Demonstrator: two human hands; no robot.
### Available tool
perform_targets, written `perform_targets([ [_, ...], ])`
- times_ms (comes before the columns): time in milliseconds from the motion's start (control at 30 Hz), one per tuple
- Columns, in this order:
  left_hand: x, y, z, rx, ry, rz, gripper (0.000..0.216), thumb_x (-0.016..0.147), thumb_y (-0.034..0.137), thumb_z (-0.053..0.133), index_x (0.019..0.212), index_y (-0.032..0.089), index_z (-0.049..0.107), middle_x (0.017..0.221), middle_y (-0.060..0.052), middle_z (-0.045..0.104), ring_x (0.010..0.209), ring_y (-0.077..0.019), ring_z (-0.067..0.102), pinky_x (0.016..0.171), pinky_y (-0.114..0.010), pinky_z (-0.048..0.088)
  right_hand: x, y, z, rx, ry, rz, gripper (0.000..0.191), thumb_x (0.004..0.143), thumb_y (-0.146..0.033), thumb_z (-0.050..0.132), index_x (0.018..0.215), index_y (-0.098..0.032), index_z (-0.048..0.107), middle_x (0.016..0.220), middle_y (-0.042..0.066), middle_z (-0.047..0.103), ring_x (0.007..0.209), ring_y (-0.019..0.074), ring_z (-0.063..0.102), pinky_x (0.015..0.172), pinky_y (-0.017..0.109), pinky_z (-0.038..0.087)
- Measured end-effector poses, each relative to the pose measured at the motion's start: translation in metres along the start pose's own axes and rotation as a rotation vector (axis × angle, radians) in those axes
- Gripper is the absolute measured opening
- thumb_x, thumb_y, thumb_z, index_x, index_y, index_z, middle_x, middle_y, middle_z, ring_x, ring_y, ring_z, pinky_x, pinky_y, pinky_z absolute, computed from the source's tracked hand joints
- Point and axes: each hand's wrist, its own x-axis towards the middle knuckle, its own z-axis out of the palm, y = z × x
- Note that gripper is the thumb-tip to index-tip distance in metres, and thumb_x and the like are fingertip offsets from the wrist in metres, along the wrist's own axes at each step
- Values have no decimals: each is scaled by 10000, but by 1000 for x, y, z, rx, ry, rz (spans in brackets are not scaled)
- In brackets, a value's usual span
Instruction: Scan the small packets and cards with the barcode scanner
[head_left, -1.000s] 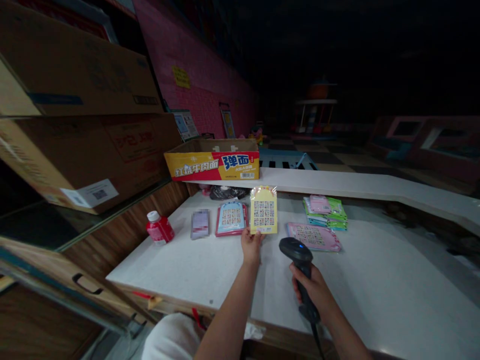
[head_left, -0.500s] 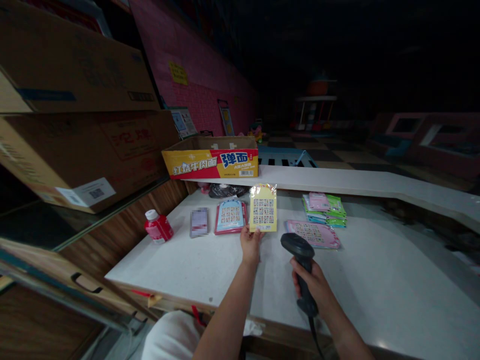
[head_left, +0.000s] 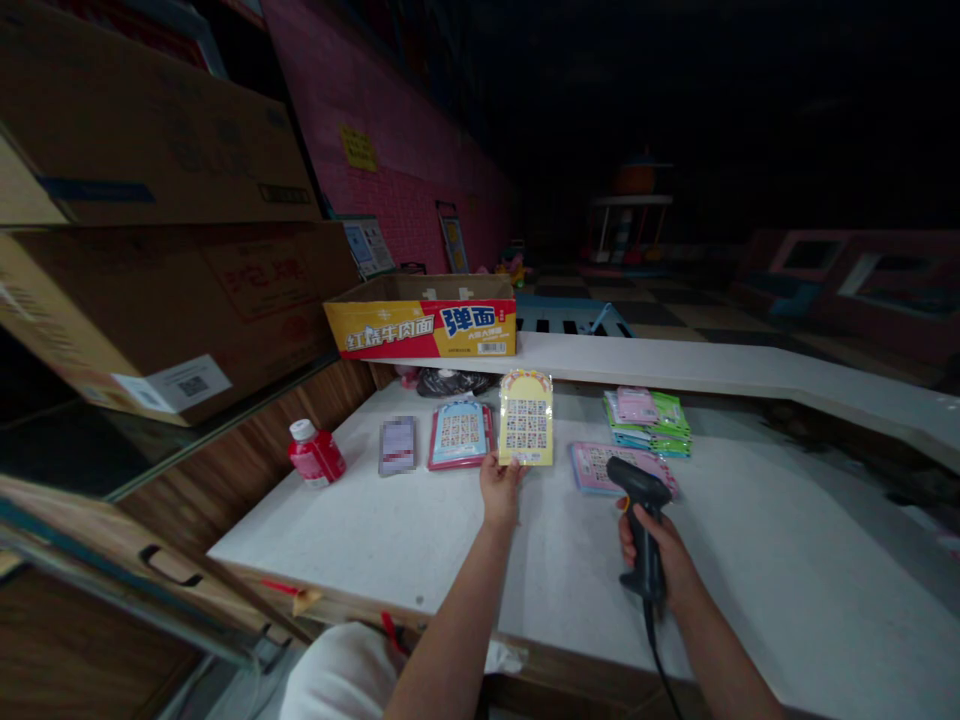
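Dim white counter (head_left: pixel 420 540): above it, left hand (head_left: pixel 499 492) pinches yellow card (head_left: pixel 526 418) upright, long axis vertical; right hand (head_left: pixel 658 562) clenches black scanner (head_left: pixel 639 487), nose aimed leftward.

Your left hand (head_left: pixel 501 492) pinches the lower edge of a yellow card pack (head_left: pixel 526 418), holding it upright above the white desk (head_left: pixel 405 530). Your right hand (head_left: pixel 661 560) is wrapped round the grip of a black scanner (head_left: pixel 637 482), whose head sits over the near end of a pink pack (head_left: pixel 592 465) lying flat. Left of the yellow card pack lie a red-edged pack (head_left: pixel 460 436), a small flat item (head_left: pixel 397 445) too blurred to name, and a red bottle (head_left: pixel 316 456). What looks like a stack of green packs (head_left: pixel 651 415) lies further back on the right. A yellow-and-red carton (head_left: pixel 424 320) stands on the ledge behind.
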Motion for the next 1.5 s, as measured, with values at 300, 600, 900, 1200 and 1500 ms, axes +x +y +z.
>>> perform_targets([
  [300,-14,11,0,40,108,24,427,626,376,788,906,146,562,988,-99,698,887,-233,693,766,-390,583,3,4,-10,60,-29,22,399,690,-482,789,900,-195,608,545,-32,558,413,102,478,381,216,377],
  [600,12,63,-37,-1,354,119,314,630,253,766,858,131,587,916,-89,709,819,-206,702,779,-398,591,3,8,-10,85,-22,25,380,696,-460,786,907,-201,606,554,-33,550,413,109,479,375,222,378],
  [900,31,91,-70,391,461,10,273,681,340,709,626,173,501,529,-8,602,508,-176,624,569,-327,543,4,7,-13,78,-38,39,378,700,-463,785,902,-195,611,555,-27,561,425,113,483,383,227,385],
  [1200,-1,97,-73,1543,73,548,219,863,280,513,963,188,685,1052,-122,669,1029,-271,594,923,-422,452,0,4,-8,84,-16,40,380,693,-456,793,907,-199,612,561,-30,560,422,106,481,386,216,378],
  [1500,3,77,-61,1807,-166,473,414,860,248,560,1268,180,577,1372,-183,518,1343,-348,398,1105,-549,285,1,5,-10,90,-26,39,379,685,-454,797,900,-197,621,558,-21,558,426,118,480,384,230,377],
])
